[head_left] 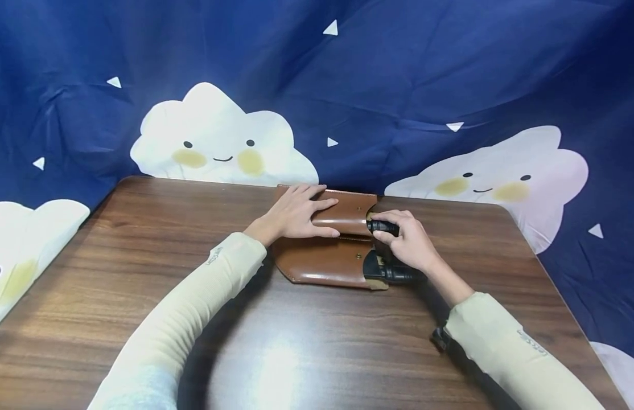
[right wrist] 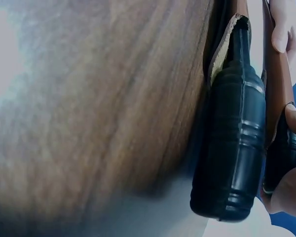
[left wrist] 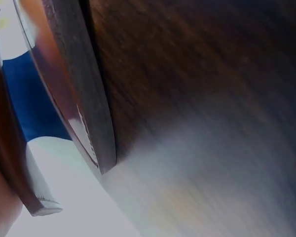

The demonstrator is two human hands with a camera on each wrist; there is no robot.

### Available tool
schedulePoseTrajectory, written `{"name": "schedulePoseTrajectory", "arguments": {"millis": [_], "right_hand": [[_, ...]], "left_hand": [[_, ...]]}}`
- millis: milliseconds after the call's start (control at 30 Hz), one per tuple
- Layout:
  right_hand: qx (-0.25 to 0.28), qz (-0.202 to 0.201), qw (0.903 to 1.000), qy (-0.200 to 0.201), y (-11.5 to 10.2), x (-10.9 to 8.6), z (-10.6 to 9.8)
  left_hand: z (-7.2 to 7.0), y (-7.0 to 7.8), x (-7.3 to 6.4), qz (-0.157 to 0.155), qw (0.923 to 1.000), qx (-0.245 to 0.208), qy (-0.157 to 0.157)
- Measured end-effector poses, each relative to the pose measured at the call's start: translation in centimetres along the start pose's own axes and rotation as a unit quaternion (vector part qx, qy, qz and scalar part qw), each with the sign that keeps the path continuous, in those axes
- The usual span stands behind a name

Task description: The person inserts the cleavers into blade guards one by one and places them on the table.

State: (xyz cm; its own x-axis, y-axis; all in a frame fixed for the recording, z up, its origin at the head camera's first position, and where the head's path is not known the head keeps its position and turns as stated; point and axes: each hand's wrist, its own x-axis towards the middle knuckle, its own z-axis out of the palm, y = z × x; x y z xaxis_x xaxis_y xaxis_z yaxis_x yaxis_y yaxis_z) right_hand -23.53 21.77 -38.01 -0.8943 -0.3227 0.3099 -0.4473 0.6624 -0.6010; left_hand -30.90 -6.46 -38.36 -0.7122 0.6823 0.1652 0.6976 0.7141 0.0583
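Note:
Two brown leather sheaths lie side by side at the table's far edge, their mouths to the right. My left hand (head_left: 296,213) rests with spread fingers on the far sheath (head_left: 350,208). At that sheath's mouth my right hand (head_left: 411,242) pinches a ribbed black handle (head_left: 385,226) between thumb and fingers. The near sheath (head_left: 322,262) holds another tool whose thicker black handle (right wrist: 229,143) sticks out, untouched. Whatever blades these handles carry are hidden inside the leather. In the left wrist view the near sheath's dark edge (left wrist: 89,89) is seen close up.
The brown wood-grain table (head_left: 143,273) extends around the sheaths. A blue curtain (head_left: 378,68) with smiling white clouds hangs right behind it. Beneath the right cuff is a small black object (head_left: 441,339), perhaps part of the wrist camera.

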Motion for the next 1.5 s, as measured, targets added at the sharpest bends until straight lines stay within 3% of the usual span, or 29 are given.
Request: {"name": "schedulePoseTrajectory", "arguments": {"millis": [533,967,1300,1500], "right_hand": [[0.011,0.037,0.9990,-0.022,0.8,1.4,0.0],[0.101,0.096,0.9883,-0.063,1.7,2.0,0.7],[0.064,0.079,0.9918,-0.077,2.8,2.0,0.9],[0.091,0.092,0.9872,-0.093,3.2,2.1,0.8]], "left_hand": [[0.7,-0.5,0.6,-0.005,0.9994,0.011,-0.032],[1.3,-0.5,0.9,-0.038,0.9942,-0.007,-0.101],[2.3,0.4,1.1,-0.059,0.9870,-0.039,-0.144],[2.6,0.4,1.3,-0.066,0.9862,-0.034,-0.148]]}}
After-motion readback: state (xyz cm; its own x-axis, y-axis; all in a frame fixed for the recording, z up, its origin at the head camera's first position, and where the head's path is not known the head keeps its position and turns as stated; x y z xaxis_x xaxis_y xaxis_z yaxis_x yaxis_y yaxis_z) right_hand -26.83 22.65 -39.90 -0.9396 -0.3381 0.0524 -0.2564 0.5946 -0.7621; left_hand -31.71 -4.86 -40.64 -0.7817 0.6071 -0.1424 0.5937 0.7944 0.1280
